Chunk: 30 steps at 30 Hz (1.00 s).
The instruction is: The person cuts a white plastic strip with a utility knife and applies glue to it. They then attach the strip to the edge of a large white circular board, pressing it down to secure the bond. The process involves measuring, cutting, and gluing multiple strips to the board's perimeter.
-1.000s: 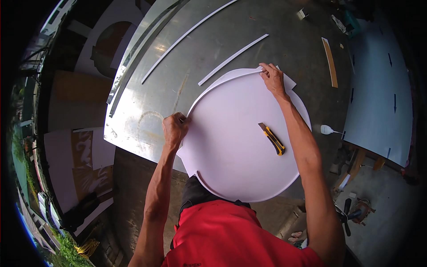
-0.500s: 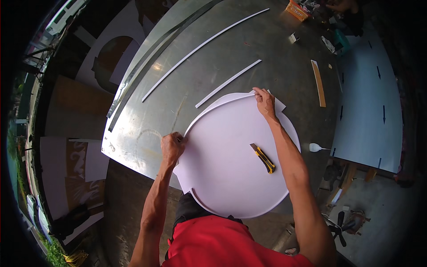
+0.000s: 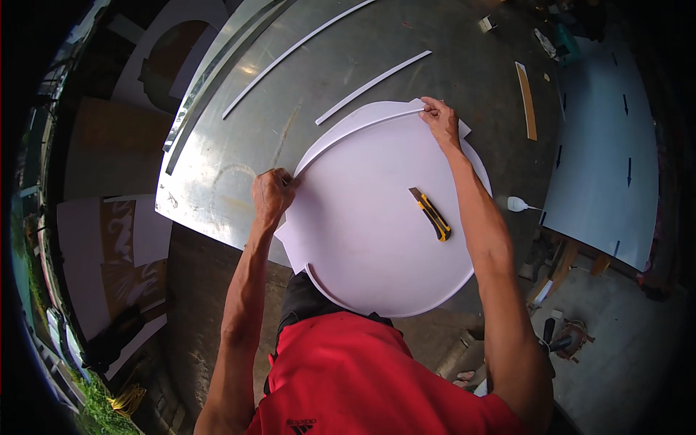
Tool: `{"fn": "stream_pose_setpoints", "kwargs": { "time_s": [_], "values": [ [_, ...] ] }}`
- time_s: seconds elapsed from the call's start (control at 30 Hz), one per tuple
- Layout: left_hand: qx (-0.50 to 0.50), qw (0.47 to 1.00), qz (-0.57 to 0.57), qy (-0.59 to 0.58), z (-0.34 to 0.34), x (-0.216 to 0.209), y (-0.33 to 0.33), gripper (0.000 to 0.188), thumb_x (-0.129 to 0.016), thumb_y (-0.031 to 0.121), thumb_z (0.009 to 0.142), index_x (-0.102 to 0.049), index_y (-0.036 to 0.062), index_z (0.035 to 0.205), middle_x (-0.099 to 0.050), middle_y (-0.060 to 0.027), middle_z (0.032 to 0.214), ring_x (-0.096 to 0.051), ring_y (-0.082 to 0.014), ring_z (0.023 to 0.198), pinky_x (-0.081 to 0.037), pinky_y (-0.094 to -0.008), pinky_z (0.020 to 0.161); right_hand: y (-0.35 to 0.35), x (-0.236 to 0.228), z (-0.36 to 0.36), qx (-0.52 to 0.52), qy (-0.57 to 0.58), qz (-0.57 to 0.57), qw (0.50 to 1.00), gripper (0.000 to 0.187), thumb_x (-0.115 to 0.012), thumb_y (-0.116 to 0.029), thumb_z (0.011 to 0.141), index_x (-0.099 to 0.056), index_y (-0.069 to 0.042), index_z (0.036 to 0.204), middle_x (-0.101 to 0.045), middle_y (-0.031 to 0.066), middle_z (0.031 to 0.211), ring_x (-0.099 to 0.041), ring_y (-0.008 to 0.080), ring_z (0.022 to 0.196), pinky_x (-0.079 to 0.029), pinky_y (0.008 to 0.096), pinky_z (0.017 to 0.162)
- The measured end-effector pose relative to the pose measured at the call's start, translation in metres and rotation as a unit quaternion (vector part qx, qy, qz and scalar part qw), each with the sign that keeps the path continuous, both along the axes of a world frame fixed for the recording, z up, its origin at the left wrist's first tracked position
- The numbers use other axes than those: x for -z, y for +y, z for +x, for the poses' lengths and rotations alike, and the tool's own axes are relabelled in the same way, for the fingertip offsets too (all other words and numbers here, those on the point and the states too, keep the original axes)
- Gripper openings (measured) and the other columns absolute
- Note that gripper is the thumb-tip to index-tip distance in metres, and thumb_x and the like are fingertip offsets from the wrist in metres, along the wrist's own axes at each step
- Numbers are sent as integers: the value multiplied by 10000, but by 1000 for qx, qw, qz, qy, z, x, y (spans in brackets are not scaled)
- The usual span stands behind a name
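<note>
A round white sheet [image 3: 370,239], with angular corners jutting out at its left and upper right, lies at the table's near edge, against my body. My left hand [image 3: 274,194] is closed on one end of a thin white strip [image 3: 353,136] by the sheet's upper left edge. At the upper right, my right hand [image 3: 441,122] pinches the strip's other end between thumb and fingers. Between them the strip bows in a shallow arc, a little inside the sheet's far edge. A yellow and black utility knife [image 3: 431,215], blade out, rests on the sheet near my right forearm.
On the metal table [image 3: 283,94] lie a short white strip [image 3: 373,87], a longer white strip [image 3: 290,61] and dark flat bars [image 3: 217,94]. A brown-and-white strip [image 3: 527,101] is at right. Beyond stands a light-blue panel [image 3: 598,159], with a white scoop-like piece [image 3: 517,204] nearer.
The view has shifted, so the table and sheet sit higher in the picture. The strip between my hands now bows less and lies farther inside the sheet's far edge.
</note>
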<state>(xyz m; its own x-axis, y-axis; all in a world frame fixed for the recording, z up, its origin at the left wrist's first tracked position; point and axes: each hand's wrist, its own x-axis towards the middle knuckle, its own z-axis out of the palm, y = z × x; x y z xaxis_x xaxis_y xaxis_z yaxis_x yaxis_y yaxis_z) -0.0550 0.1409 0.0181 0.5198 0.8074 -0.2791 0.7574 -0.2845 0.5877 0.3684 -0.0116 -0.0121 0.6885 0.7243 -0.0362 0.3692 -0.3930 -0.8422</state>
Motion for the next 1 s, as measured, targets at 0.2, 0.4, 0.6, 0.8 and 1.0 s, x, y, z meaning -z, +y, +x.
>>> {"fn": "stream_pose_setpoints", "kwargs": {
  "time_s": [0.2, 0.4, 0.6, 0.8, 1.0],
  "values": [
    [156, 983, 92, 23, -15, -35, -21, 297, -864, 218, 817, -784, 63, 1057, -771, -131, 1086, -717, -329, 1028, -581, -422, 846, -54, -74, -48, -85, 246, 69, 963, 277, -771, 1, 860, -736, 21, 1133, -700, 49, 974, -663, 112, 883, -573, 277, 908],
    [238, 941, -3, -239, 48, -78, -108, 330, -786, 241, 915, -730, 73, 1194, -736, -117, 1042, -684, -331, 1017, -561, -454, 847, -115, -120, -166, -32, 364, 50, 930, 219, -751, -1, 882, -727, 25, 1099, -694, 58, 924, -712, 160, 880, -602, 321, 888],
    [204, 939, -95, -260, 35, -53, -135, 169, -753, 83, 938, -789, 24, 1092, -724, -122, 823, -675, -251, 696, -522, -365, 659, -153, -98, -214, -21, 33, -51, 998, 460, -834, -219, 890, -675, -24, 1274, -634, 106, 1196, -621, 239, 1123, -517, 407, 969],
    [131, 969, -86, -192, -43, -48, -111, 186, -755, 162, 965, -803, 43, 1100, -679, -88, 786, -619, -158, 698, -486, -324, 654, -181, -34, -201, -11, -297, -264, 918, 578, -801, -275, 924, -558, -59, 1402, -558, 135, 1285, -550, 344, 1180, -521, 509, 927],
    [33, 991, -67, -109, -119, -43, -73, 268, -783, 283, 938, -816, 35, 1035, -730, -144, 832, -686, -215, 729, -530, -370, 696, -175, -21, -199, 18, -209, -226, 951, 484, -824, -251, 891, -635, -10, 1264, -609, 162, 1077, -632, 331, 1006, -538, 450, 879]
  ]
}}
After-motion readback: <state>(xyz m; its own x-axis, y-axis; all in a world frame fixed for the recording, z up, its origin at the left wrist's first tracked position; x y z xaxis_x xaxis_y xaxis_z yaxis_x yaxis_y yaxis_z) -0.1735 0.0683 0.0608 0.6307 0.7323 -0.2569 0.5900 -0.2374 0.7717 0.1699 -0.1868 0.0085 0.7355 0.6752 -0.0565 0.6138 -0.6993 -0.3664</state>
